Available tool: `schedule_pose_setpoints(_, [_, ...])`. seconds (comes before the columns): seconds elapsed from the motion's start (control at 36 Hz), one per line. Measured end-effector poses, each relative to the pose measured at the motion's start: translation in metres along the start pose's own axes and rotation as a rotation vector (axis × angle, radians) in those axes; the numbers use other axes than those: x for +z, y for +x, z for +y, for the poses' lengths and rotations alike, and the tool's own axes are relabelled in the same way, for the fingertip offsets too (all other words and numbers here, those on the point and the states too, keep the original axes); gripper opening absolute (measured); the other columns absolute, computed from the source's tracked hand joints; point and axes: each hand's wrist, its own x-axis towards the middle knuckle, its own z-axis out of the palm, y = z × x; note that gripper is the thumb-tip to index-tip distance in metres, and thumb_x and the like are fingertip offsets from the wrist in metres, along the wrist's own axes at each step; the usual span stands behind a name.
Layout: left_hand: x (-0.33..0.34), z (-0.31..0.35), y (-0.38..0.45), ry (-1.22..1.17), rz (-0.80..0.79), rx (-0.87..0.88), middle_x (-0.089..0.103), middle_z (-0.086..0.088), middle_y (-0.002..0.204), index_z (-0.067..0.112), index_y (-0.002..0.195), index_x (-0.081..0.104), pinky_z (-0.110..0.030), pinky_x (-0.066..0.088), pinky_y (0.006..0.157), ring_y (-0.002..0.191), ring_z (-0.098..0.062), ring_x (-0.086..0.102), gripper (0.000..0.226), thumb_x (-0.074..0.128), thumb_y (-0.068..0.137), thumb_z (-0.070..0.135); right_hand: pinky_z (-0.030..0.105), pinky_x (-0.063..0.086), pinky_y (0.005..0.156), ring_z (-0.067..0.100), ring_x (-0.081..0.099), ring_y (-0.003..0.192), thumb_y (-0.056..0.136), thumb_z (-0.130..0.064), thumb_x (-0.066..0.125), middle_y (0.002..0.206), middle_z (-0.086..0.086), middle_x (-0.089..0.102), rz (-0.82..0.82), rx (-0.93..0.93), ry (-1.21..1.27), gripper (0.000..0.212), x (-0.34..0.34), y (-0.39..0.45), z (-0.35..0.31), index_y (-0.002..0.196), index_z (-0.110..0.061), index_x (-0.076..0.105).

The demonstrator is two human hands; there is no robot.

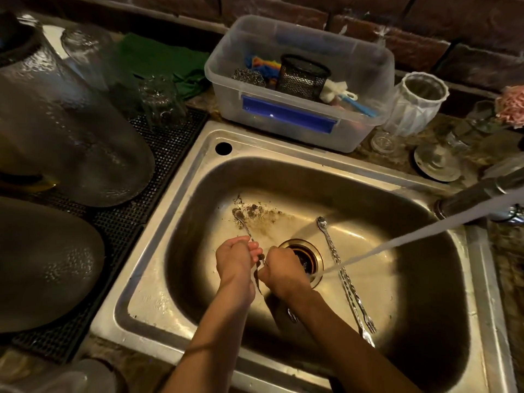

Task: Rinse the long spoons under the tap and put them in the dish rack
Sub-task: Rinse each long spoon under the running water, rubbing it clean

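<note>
Both hands are low in the steel sink (198,171), left of the drain (304,258). My left hand (235,259) pinches the thin handle of a long spoon (241,219) whose bowl points to the far left, over brown residue. My right hand (279,272) is closed around the same handle lower down. Water (411,236) streams from the tap (479,194) at the right and lands near the drain, just right of my right hand. Two more long utensils (343,276) lie on the sink floor right of the drain, one with a spoon bowl at its far end.
A clear plastic bin (297,117) with a black mesh cup, scourer and brush stands behind the sink. Upturned dishes and glasses rest on a black drying mat (158,177) at the left. A white cup (416,106) and small glass pieces sit at the right.
</note>
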Motion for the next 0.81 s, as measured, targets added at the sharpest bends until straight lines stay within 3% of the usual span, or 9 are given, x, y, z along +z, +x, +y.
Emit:
schedule_pose_setpoints(0.03, [0.000, -0.001, 0.000, 0.003, -0.007, -0.002, 0.069, -0.014, 0.085, 0.001, 0.107, 0.065, -0.028, 0.055, 0.072, 0.080, -0.025, 0.067, 0.027, 0.041, 0.096, -0.005, 0.031, 0.040, 0.062, 0.027, 0.057, 0.076, 0.083, -0.017, 0.059, 0.089, 0.013, 0.062, -0.022, -0.003, 0.010, 0.005, -0.003, 0.001, 0.001, 0.083, -0.012, 0.056])
schedule_pose_setpoints(0.14, [0.001, -0.002, 0.000, 0.028, -0.035, -0.010, 0.069, -0.012, 0.083, 0.000, 0.109, 0.065, -0.027, 0.055, 0.074, 0.080, -0.025, 0.067, 0.028, 0.042, 0.095, -0.005, 0.025, 0.027, 0.045, 0.015, 0.038, 0.051, 0.079, -0.015, 0.062, 0.061, 0.001, 0.041, -0.071, 0.015, 0.048, 0.033, -0.006, -0.001, 0.010, 0.057, -0.018, 0.039])
schedule_pose_setpoints(0.25, [0.001, -0.002, 0.002, 0.078, -0.069, -0.015, 0.070, -0.012, 0.085, 0.003, 0.109, 0.066, -0.028, 0.056, 0.077, 0.076, -0.021, 0.068, 0.027, 0.043, 0.096, -0.004, 0.026, 0.025, 0.044, 0.013, 0.038, 0.051, 0.077, -0.013, 0.062, 0.058, -0.001, 0.043, -0.051, 0.029, 0.095, 0.031, -0.008, -0.005, 0.023, 0.054, -0.019, 0.041])
schedule_pose_setpoints(0.39, [0.004, -0.006, 0.003, 0.168, -0.136, -0.030, 0.071, -0.015, 0.094, 0.003, 0.113, 0.064, -0.035, 0.056, 0.085, 0.085, -0.025, 0.069, 0.027, 0.045, 0.095, -0.004, 0.019, 0.025, 0.045, 0.010, 0.041, 0.052, 0.078, -0.017, 0.064, 0.060, -0.001, 0.046, 0.005, 0.076, 0.120, 0.032, -0.012, -0.011, 0.040, 0.051, -0.019, 0.046])
schedule_pose_setpoints(0.53, [0.011, -0.014, -0.001, 0.238, -0.217, -0.031, 0.072, -0.018, 0.095, -0.002, 0.116, 0.062, -0.036, 0.056, 0.092, 0.091, -0.029, 0.068, 0.025, 0.048, 0.095, -0.006, 0.014, 0.030, 0.049, 0.006, 0.045, 0.063, 0.076, -0.021, 0.064, 0.080, -0.002, 0.052, 0.093, 0.050, 0.200, 0.013, -0.020, -0.023, 0.059, 0.071, -0.018, 0.053])
schedule_pose_setpoints(0.61, [0.019, -0.023, -0.010, 0.245, -0.262, -0.022, 0.074, -0.016, 0.102, 0.005, 0.104, 0.066, -0.035, 0.056, 0.092, 0.101, -0.029, 0.070, 0.018, 0.052, 0.096, -0.003, 0.011, 0.039, 0.048, 0.002, 0.045, 0.059, 0.075, -0.021, 0.068, 0.073, -0.006, 0.053, 0.126, 0.028, 0.261, 0.016, -0.026, -0.031, 0.067, 0.071, -0.020, 0.052])
schedule_pose_setpoints(0.69, [0.030, -0.031, -0.020, 0.220, -0.325, -0.034, 0.071, -0.017, 0.094, 0.011, 0.078, 0.068, -0.041, 0.053, 0.096, 0.089, -0.025, 0.065, 0.026, 0.054, 0.098, 0.002, 0.013, 0.034, 0.046, 0.005, 0.049, 0.057, 0.076, -0.023, 0.069, 0.069, -0.007, 0.054, 0.136, 0.017, 0.216, 0.020, -0.032, -0.039, 0.068, 0.068, -0.023, 0.050])
schedule_pose_setpoints(0.75, [0.036, -0.035, -0.025, 0.184, -0.364, -0.043, 0.073, -0.018, 0.091, 0.009, 0.078, 0.070, -0.044, 0.055, 0.095, 0.085, -0.024, 0.066, 0.026, 0.054, 0.098, 0.004, 0.012, 0.036, 0.042, 0.004, 0.053, 0.051, 0.076, -0.020, 0.069, 0.058, -0.010, 0.052, 0.168, -0.019, 0.237, 0.026, -0.036, -0.045, 0.067, 0.061, -0.026, 0.048])
schedule_pose_setpoints(0.81, [0.038, -0.034, -0.026, 0.126, -0.381, -0.069, 0.076, -0.013, 0.085, 0.004, 0.085, 0.071, -0.037, 0.060, 0.082, 0.079, -0.021, 0.073, 0.020, 0.056, 0.097, 0.001, 0.006, 0.038, 0.042, -0.009, 0.056, 0.050, 0.075, -0.014, 0.069, 0.045, -0.010, 0.051, 0.192, -0.042, 0.285, 0.034, -0.038, -0.050, 0.065, 0.053, -0.027, 0.047])
